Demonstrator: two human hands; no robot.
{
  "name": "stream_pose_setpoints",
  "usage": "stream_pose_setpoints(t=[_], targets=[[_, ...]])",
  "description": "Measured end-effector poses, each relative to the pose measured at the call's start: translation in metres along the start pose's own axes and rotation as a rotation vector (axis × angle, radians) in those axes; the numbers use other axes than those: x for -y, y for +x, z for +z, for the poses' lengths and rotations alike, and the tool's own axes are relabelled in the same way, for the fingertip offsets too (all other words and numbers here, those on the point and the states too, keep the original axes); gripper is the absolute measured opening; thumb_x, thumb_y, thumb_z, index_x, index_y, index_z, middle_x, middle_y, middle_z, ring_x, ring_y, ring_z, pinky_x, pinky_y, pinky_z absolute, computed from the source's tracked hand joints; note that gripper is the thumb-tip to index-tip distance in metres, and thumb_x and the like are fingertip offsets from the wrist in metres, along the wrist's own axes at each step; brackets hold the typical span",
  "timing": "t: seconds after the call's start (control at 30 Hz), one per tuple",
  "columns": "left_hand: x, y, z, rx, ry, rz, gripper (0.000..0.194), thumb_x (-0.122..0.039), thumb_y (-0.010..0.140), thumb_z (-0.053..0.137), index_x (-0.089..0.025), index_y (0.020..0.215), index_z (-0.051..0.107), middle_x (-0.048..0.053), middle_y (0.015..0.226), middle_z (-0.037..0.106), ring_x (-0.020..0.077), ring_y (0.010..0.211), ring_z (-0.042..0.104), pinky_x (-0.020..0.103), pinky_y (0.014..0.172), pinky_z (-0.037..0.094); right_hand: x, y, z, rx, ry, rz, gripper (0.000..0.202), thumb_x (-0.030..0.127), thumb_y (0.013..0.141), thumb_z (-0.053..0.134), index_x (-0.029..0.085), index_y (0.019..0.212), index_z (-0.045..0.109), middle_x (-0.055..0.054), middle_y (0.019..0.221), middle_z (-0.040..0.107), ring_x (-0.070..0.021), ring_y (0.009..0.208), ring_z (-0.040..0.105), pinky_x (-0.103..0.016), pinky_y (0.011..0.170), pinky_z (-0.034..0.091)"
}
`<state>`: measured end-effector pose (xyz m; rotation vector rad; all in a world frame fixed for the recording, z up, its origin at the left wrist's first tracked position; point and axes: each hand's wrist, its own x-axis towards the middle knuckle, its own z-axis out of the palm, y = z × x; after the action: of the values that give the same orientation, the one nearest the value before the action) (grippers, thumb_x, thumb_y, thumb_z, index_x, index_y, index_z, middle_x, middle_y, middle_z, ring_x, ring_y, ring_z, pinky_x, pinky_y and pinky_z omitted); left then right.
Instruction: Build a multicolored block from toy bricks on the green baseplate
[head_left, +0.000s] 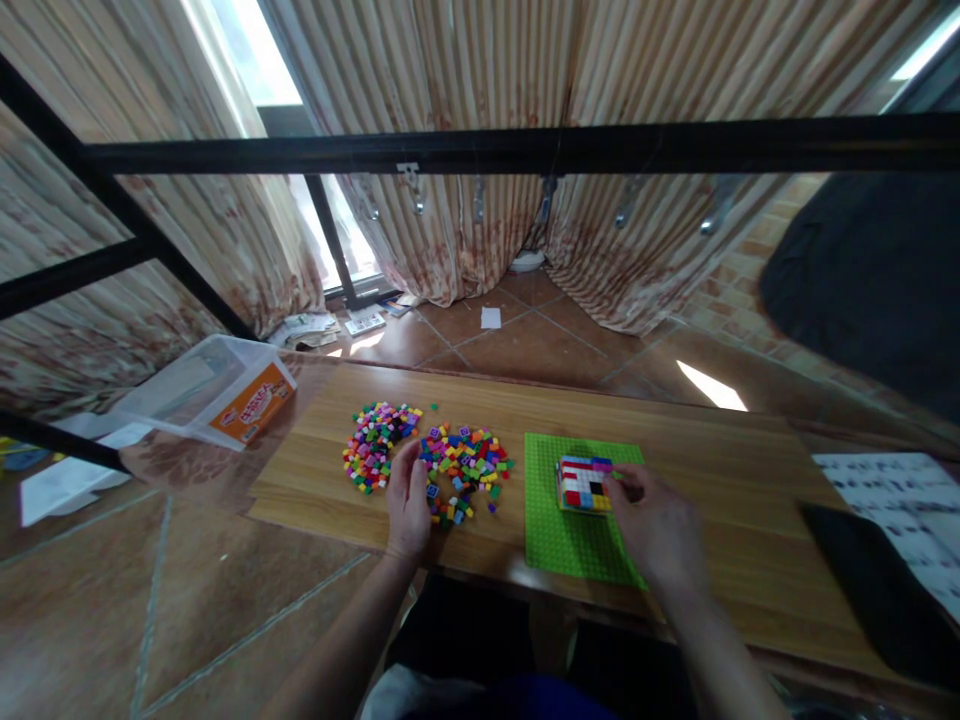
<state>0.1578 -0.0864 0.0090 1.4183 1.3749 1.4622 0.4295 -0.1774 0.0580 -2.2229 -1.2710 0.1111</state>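
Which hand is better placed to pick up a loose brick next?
The left hand, most likely: it is at the loose bricks. The right hand is farther from them, over at the green board, with its fingertips at the right edge of the brick block.

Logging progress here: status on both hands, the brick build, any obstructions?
Left hand by loose bricks. Right hand at right edge of brick build. Build sits on green baseplate. No obstruction visible.

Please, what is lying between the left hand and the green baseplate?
In the head view, loose coloured bricks, then a narrow strip of wooden tabletop, lie between the left hand and the green baseplate.
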Motion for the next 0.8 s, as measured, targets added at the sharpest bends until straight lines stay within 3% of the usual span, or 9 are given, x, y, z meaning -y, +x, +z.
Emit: stream_pose_setpoints(t=[0.17,0.3,0.43,0.8], targets=[[0.001,0.0,0.0,0.002,0.006,0.0,0.04,-0.048,0.092,0.046,-0.019,0.115,0.06,0.009,0.118,0.062,0.024,0.114,0.055,0.039,0.103,0.041,-0.005,-0.005,-0.003,0.0,0.069,0.03,0.043,0.056,0.084,0.047,0.019,0.084,0.069,-0.008,0.077,0.071,-0.0221,0.069,0.066,-0.033,0.065,0.045],[0.003,-0.001,0.001,0.006,-0.025,-0.024,0.041,-0.049,0.092,0.046,-0.019,0.116,0.06,0.009,0.119,0.061,0.0244,0.114,0.055,0.04,0.103,0.04,-0.007,-0.01,-0.004,-0.015,0.099,0.025,0.05,0.061,0.083,0.046,0.017,0.089,0.069,-0.009,0.077,0.071,-0.0227,0.068,0.066,-0.033,0.064,0.045],[0.004,-0.001,0.0,0.011,-0.05,-0.033,0.041,-0.049,0.092,0.046,-0.019,0.116,0.061,0.008,0.117,0.062,0.0241,0.113,0.056,0.039,0.103,0.04,-0.009,-0.015,-0.001,-0.056,0.089,0.028,0.054,0.063,0.082,0.047,0.015,0.096,0.068,-0.011,0.082,0.072,-0.0235,0.069,0.066,-0.033,0.063,0.046],[0.005,-0.002,0.0,0.013,-0.006,-0.01,0.039,-0.047,0.093,0.045,-0.019,0.116,0.061,0.009,0.117,0.062,0.0243,0.113,0.055,0.04,0.103,0.041,-0.007,-0.018,0.0,-0.09,-0.021,0.125,0.046,0.06,0.082,0.049,0.019,0.078,0.07,-0.008,0.068,0.069,-0.023,0.061,0.061,-0.031,0.059,0.038]])
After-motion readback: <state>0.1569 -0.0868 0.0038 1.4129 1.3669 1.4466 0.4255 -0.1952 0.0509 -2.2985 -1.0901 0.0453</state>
